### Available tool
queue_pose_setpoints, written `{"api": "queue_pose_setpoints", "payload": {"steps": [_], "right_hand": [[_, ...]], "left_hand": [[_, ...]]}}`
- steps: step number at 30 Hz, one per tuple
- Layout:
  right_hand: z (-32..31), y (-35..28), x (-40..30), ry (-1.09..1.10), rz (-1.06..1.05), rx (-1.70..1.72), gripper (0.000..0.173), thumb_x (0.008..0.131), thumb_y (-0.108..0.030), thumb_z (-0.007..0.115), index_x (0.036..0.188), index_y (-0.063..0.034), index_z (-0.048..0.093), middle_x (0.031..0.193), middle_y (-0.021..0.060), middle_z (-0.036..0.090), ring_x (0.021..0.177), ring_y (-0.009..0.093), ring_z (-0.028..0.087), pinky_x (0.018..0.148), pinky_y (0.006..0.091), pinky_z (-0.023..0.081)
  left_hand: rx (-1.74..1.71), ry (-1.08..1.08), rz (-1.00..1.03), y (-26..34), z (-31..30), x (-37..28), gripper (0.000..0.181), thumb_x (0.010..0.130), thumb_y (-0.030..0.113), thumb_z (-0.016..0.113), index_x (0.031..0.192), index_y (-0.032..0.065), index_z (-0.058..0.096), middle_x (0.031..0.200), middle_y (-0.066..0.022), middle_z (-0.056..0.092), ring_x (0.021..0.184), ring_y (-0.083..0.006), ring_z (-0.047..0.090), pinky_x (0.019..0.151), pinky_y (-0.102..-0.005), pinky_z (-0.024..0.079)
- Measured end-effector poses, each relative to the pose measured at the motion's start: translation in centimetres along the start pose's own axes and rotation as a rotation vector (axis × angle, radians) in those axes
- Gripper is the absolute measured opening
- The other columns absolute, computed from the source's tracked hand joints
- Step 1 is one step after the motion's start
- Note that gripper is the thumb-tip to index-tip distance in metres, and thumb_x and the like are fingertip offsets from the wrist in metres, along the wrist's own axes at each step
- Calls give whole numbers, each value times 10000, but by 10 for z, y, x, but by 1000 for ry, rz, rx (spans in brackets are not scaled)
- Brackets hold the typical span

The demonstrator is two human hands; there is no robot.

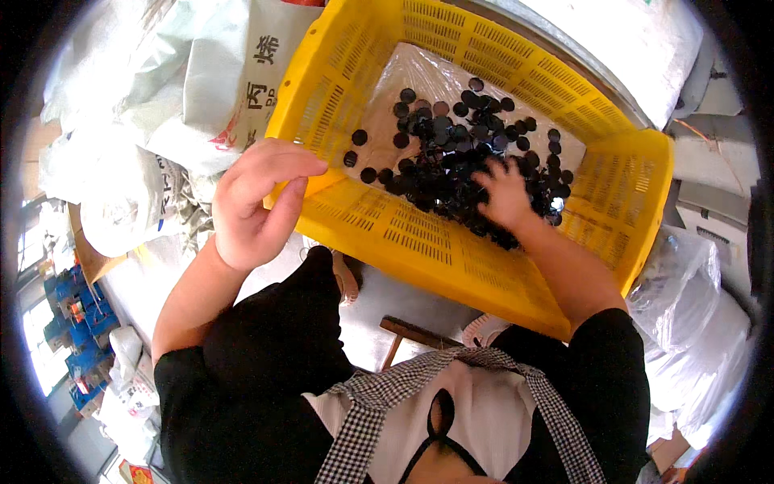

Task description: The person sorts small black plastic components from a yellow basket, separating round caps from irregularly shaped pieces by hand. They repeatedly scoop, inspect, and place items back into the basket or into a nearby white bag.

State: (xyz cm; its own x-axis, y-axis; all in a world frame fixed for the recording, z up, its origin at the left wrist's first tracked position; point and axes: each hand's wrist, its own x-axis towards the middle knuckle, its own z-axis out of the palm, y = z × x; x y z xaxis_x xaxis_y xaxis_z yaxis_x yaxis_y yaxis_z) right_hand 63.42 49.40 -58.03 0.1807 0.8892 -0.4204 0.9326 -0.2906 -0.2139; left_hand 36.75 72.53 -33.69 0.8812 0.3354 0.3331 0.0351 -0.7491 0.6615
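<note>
Before me is a yellow slotted plastic crate [417,239], tilted in view. Clear plastic sheeting [387,78] lines its bottom. On it lie a heap of small black discs [447,175] and several scattered ones, some with a shine. My right hand [508,193] reaches into the crate, fingers spread over the right part of the heap; its fingertips touch the discs, and I see nothing gripped. At the crate's left rim hovers my left hand [260,206], thumb and forefinger bent towards each other with a small gap. Nothing shows between them; its other fingers are mostly hidden.
White woven sacks [211,72] bearing writing stand close on the left. Clear plastic bags [683,302] lie to the right of the crate. Below it a wooden bar [417,333] shows near my feet. Blue bins [78,327] are stacked at the far left.
</note>
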Motion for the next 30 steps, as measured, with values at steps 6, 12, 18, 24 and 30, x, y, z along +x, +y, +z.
{"api": "queue_pose_setpoints", "payload": {"steps": [6, 12, 18, 24, 30], "right_hand": [[2, 5, 3, 39, -178, 246, 412, 708, -116, 707, 1110, -183, 651, 1284, 125, 501, 1187, 361, 472, 952, 419, 447], [-92, 24, -2, -345, 280, 1898, 371, 826, -173, 671, 1175, -84, 583, 1158, 105, 605, 1037, 277, 602, 810, 396, 531], [-152, 21, -17, -387, -239, 2020, 502, 942, -411, 500, 1348, -124, 430, 1350, 226, 451, 1176, 428, 503, 724, 395, 575], [-211, -7, -53, -409, -241, 2039, 666, 933, -486, 472, 1368, 6, 365, 1307, 205, 496, 1138, 377, 548, 703, 369, 587], [-244, -33, -93, -191, -1, 1765, 490, 949, -439, 476, 1262, -61, 466, 1091, 118, 642, 907, 225, 670, 594, 307, 572]], "left_hand": [[-126, 105, -133, -4, -2, -12, 202, 819, -124, 466, 947, -33, 595, 876, -144, 630, 822, -258, 603, 770, -342, 463], [-129, -47, 29, -8, -2, 0, 264, 777, -151, 488, 968, -16, 613, 876, -133, 637, 796, -260, 605, 729, -336, 461], [-124, -109, 130, -8, 8, 14, 273, 774, -106, 543, 1011, -2, 628, 912, -123, 643, 828, -280, 616, 729, -348, 481], [-233, -54, 145, 18, 56, 65, 342, 763, 42, 682, 1097, 36, 613, 1023, -113, 613, 981, -311, 583, 827, -362, 486], [-170, -8, 157, 59, 92, 136, 197, 759, 164, 712, 888, 26, 658, 823, -113, 627, 811, -265, 626, 750, -336, 508]]}}
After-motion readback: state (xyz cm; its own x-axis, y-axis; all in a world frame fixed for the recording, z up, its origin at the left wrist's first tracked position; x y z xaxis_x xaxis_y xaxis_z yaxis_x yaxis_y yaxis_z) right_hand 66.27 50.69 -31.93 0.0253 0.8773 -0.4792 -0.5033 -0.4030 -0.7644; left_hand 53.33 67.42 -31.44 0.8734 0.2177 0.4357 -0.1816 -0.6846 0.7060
